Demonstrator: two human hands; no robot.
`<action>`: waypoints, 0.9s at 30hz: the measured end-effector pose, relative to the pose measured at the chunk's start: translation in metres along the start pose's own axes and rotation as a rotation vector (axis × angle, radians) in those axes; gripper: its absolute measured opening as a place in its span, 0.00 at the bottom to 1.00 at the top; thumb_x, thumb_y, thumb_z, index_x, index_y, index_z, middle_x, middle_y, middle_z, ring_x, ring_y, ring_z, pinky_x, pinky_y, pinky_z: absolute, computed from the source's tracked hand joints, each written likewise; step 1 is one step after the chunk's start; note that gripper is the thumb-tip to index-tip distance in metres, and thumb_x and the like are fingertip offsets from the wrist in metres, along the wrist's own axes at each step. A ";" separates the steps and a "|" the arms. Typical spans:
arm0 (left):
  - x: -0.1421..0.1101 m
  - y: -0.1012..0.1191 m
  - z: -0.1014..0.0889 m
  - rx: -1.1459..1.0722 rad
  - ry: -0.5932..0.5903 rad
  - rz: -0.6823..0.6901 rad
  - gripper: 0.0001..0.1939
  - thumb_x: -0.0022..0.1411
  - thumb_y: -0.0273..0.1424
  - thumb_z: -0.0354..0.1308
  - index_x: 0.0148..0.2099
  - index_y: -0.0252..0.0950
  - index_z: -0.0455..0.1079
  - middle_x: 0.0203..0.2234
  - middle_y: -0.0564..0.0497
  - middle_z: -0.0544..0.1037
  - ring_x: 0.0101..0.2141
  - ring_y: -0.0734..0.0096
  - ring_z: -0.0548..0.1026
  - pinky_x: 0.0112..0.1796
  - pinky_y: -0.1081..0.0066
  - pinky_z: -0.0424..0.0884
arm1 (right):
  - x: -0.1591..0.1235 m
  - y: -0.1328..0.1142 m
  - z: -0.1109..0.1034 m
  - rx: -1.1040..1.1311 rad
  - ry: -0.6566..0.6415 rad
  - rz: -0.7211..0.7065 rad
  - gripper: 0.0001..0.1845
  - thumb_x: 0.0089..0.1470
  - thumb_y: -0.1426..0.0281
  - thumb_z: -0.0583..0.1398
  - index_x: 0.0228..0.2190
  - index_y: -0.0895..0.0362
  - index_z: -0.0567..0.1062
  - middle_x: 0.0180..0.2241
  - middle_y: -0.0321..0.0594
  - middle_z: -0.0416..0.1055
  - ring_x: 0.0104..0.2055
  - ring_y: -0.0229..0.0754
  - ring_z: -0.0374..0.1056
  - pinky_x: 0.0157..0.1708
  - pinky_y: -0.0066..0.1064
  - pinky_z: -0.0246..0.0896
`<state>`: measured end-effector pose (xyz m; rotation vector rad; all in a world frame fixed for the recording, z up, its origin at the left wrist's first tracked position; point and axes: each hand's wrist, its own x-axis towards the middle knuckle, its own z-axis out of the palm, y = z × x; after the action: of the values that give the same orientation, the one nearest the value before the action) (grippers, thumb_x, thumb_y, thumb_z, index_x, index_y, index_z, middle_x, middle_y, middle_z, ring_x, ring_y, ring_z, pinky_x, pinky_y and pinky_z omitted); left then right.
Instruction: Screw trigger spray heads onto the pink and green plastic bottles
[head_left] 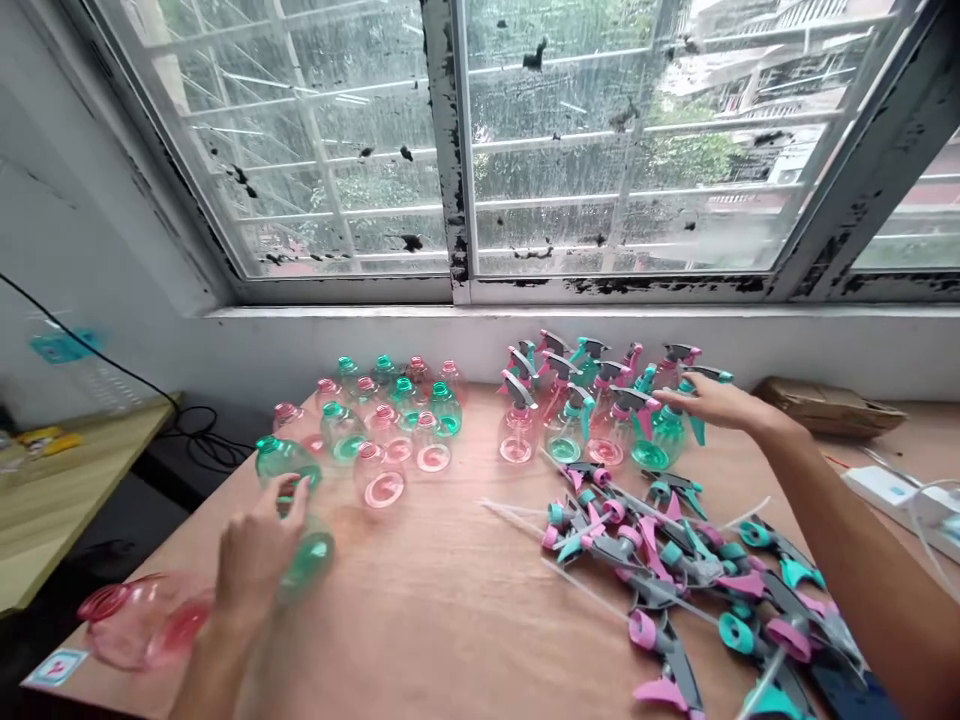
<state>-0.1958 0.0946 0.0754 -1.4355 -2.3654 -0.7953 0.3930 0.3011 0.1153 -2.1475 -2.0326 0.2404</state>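
My left hand (259, 545) has its fingers closed at the neck of a clear green bottle (309, 562), which is tilted and slightly blurred. Just behind it stands another green bottle (281, 458) without a sprayer. At the back right, my right hand (716, 402) grips the top of a green spray bottle (660, 440) fitted with a grey and teal trigger head; the palm side is hidden. Beside that hand, several pink and green spray bottles (517, 435) stand upright with trigger heads on. Loose trigger sprayers (660, 555) with thin tubes lie in a heap below my right arm.
Several open pink and green bottles (384, 488) stand at the back left. A pink bottle (142, 620) lies on its side near the left edge of the table (420, 610). A brown package (829, 408) and a white power strip (892, 500) lie at right, below the window.
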 end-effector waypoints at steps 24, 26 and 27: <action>-0.200 0.097 0.047 -0.932 -0.576 0.243 0.39 0.58 0.39 0.66 0.67 0.42 0.54 0.62 0.40 0.66 0.63 0.46 0.64 0.63 0.46 0.59 | -0.324 0.010 0.195 -0.029 0.429 -0.064 0.25 0.67 0.62 0.45 0.60 0.58 0.64 0.59 0.56 0.68 0.59 0.62 0.67 0.54 0.56 0.66; -0.205 0.103 0.048 -0.900 -0.544 0.252 0.37 0.59 0.37 0.66 0.66 0.42 0.53 0.62 0.39 0.65 0.63 0.46 0.64 0.63 0.46 0.60 | -0.337 0.016 0.204 -0.058 0.447 -0.071 0.29 0.67 0.57 0.45 0.62 0.59 0.58 0.61 0.58 0.65 0.61 0.65 0.64 0.56 0.58 0.64; -0.207 0.105 0.049 -0.887 -0.524 0.258 0.37 0.59 0.37 0.65 0.66 0.41 0.53 0.62 0.38 0.64 0.62 0.46 0.65 0.62 0.45 0.60 | -0.341 0.016 0.207 -0.068 0.464 -0.094 0.30 0.67 0.56 0.45 0.64 0.59 0.56 0.60 0.59 0.65 0.61 0.66 0.64 0.56 0.59 0.63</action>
<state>-0.0025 0.0093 -0.0316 -2.4819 -2.1323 -1.6837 0.3406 -0.0374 -0.0906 -1.9082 -1.8774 -0.3152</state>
